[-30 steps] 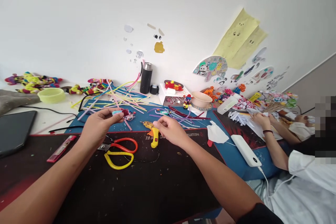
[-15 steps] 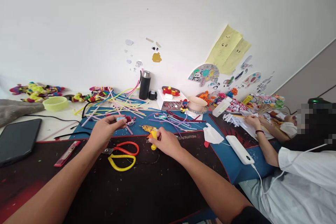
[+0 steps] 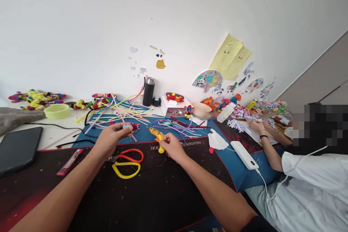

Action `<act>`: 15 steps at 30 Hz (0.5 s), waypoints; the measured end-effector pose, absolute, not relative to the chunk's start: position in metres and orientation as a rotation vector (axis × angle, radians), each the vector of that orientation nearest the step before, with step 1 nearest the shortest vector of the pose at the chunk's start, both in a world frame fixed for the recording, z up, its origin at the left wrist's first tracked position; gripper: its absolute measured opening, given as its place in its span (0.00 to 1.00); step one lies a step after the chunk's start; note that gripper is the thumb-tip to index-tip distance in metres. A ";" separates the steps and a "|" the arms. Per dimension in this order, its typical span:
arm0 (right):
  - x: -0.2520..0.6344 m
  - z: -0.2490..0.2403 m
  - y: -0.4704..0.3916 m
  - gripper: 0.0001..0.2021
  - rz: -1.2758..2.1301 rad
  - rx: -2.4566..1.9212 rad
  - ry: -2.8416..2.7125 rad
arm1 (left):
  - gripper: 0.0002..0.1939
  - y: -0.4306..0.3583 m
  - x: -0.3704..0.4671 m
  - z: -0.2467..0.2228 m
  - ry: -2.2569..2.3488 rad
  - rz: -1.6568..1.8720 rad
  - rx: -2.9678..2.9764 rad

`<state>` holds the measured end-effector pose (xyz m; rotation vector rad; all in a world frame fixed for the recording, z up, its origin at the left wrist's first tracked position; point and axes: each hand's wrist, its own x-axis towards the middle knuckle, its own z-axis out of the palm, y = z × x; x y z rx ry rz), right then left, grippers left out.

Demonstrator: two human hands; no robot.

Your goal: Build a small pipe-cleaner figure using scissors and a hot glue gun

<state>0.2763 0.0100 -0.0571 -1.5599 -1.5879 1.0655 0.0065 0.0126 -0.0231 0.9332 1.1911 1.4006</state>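
Note:
Between its fingertips my left hand (image 3: 112, 137) pinches a small dark red and light blue figure (image 3: 134, 127), whose far side the fingers partly hide. My right hand (image 3: 173, 146) is wrapped round a yellow glue gun (image 3: 157, 136); its tip points up and left, a short gap from the figure. Scissors (image 3: 129, 155) with one red and one yellow handle lie on the black mat (image 3: 130, 203) below my hands. Loose pipe cleaners (image 3: 122, 112) in several colours are spread behind my hands. A small finished-looking figure (image 3: 188, 111) stands beside a paper bowl (image 3: 201, 109).
At left lie a black phone (image 3: 20, 150), a pink case (image 3: 70, 162) and a green ring-shaped bowl (image 3: 57, 111). A black flask (image 3: 148, 92) stands near the wall. To the right are a white power bank (image 3: 244, 155) and another person's hands (image 3: 258, 127) over paper strips.
The glue gun has tilted a little, and the figure is turned differently in my left fingers. Both hands keep their hold. The whole view has shifted slightly.

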 end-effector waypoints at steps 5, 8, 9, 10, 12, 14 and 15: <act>0.269 -0.062 0.010 0.16 1.205 -1.428 -1.358 | 0.20 0.003 0.023 -0.022 1.044 1.274 0.911; 0.256 -0.063 0.008 0.18 1.248 -1.342 -1.255 | 0.20 -0.001 0.031 -0.026 0.985 1.192 0.899; 0.250 -0.062 0.008 0.18 1.263 -1.312 -1.226 | 0.20 -0.002 0.032 -0.027 0.969 1.169 0.894; 0.244 -0.061 0.007 0.19 1.282 -1.283 -1.200 | 0.20 -0.002 0.034 -0.029 0.953 1.150 0.888; 0.233 -0.058 0.006 0.20 1.322 -1.231 -1.151 | 0.20 -0.002 0.035 -0.031 0.923 1.127 0.872; 0.224 -0.053 0.005 0.20 1.348 -1.186 -1.105 | 0.20 -0.002 0.036 -0.032 0.898 1.126 0.850; 0.220 -0.051 0.005 0.20 1.362 -1.167 -1.086 | 0.20 -0.002 0.036 -0.033 0.887 1.130 0.839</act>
